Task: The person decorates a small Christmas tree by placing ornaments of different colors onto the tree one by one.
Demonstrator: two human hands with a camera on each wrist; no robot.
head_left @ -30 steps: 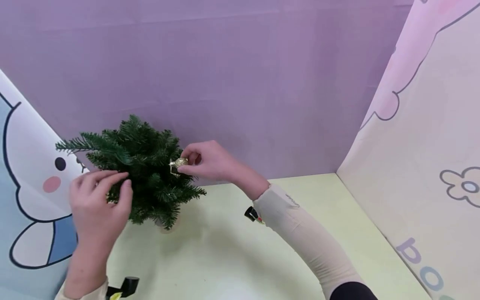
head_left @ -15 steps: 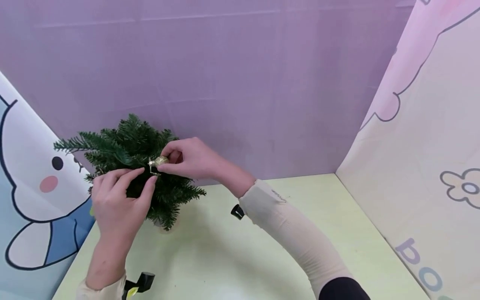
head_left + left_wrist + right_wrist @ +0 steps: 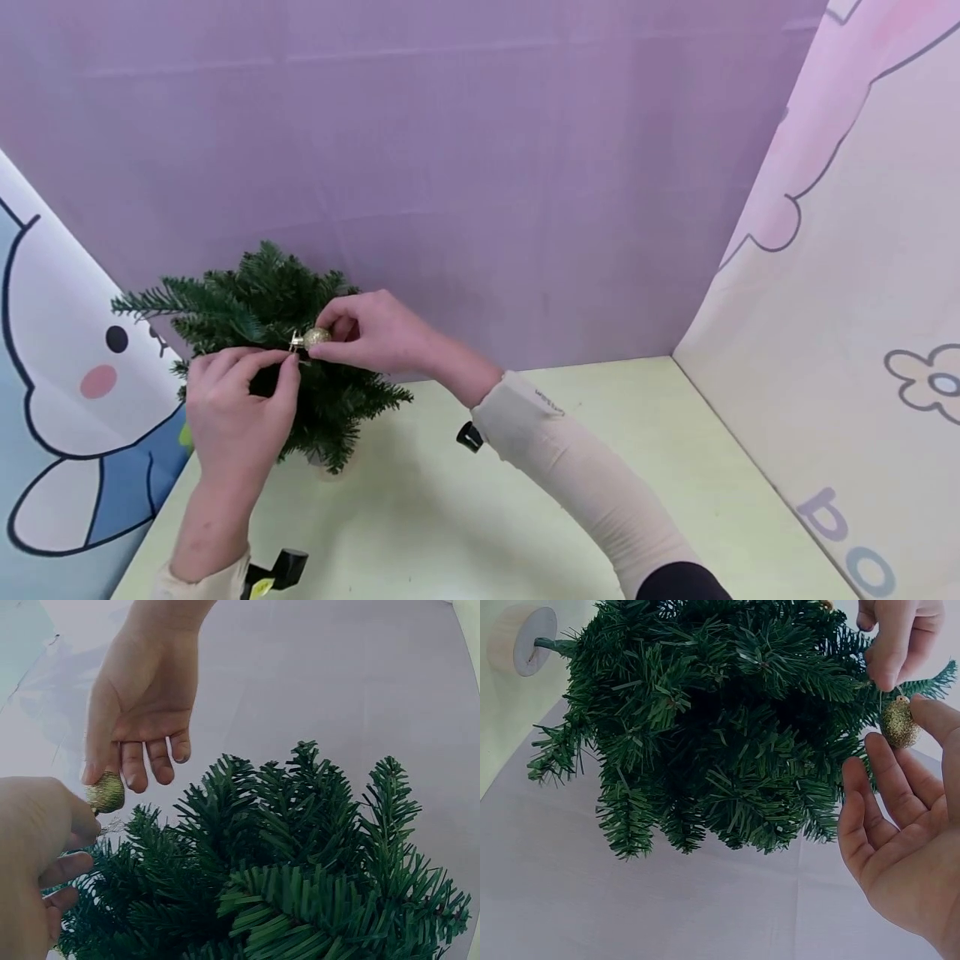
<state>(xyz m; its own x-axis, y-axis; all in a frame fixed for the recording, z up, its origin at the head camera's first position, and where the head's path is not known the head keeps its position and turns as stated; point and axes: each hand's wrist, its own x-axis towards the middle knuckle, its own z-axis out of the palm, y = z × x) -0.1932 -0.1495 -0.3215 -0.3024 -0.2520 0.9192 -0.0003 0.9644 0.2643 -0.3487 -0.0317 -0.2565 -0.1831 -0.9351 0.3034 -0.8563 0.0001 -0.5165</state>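
Observation:
A small gold glitter bauble is held between my two hands in front of a small green artificial Christmas tree. The thumb and finger of my right hand pinch its round body, with the other fingers spread below in the right wrist view. My left hand pinches the thin hanging loop at the bauble's cap. Seen from the left wrist, the bauble sits between the fingertips of both hands, beside the tree's branches. The left fingertips partly hide the loop.
The tree stands on a round pale base on a light green table. A purple backdrop rises behind it, with printed panels at left and right. A bit of gold shows among the branches.
My right hand has moved left with the bauble, and my left hand has moved right to meet it. The left thumb and finger have closed on the loop.

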